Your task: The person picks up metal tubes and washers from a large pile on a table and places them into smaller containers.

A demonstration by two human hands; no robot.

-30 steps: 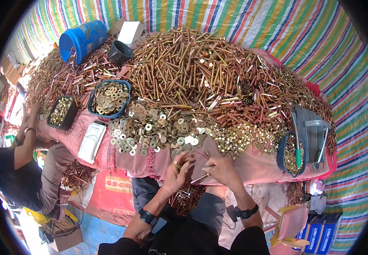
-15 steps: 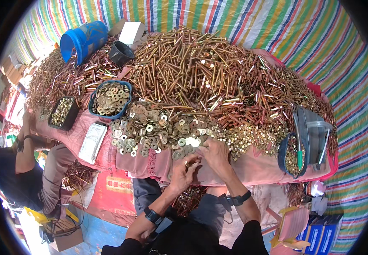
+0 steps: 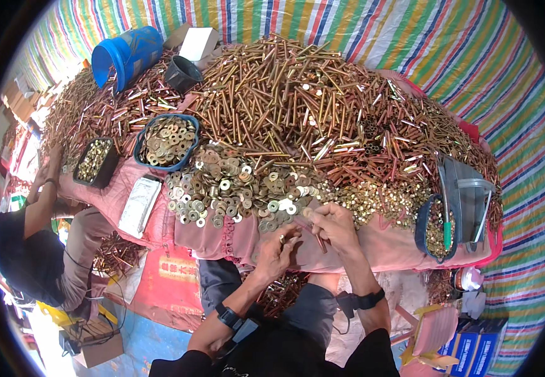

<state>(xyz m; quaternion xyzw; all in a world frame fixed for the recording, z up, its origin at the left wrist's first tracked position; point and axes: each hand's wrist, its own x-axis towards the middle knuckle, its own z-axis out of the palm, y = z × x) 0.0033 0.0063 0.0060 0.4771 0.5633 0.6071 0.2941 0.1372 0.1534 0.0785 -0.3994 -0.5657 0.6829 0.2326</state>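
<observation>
Over the near edge of the cloth-covered table, my hands work close together. My right hand (image 3: 336,227) is closed, with a copper-coloured bolt (image 3: 321,243) slanting down from beneath its fingers. My left hand (image 3: 275,252) is just to its left, fingers curled inward near the bolt's upper part; a small gold-coloured ring shape shows at them, and what they hold is hidden. Just beyond lie a heap of flat washers (image 3: 228,185) and, to the right, a heap of small gold-coloured nuts (image 3: 379,202). A large pile of long bolts (image 3: 272,100) rises behind them.
Left are a blue tub of washers (image 3: 167,143), a black tray of nuts (image 3: 95,162) and a white packet (image 3: 139,206). Right, a blue tub of nuts (image 3: 436,229) stands beside a grey container (image 3: 463,195). A blue bucket (image 3: 125,60) lies behind. A co-worker (image 3: 27,251) sits left.
My right hand has drawn back slightly from the washers and moved right; a bolt now shows beneath its fingers. My left hand stays nearly in place.
</observation>
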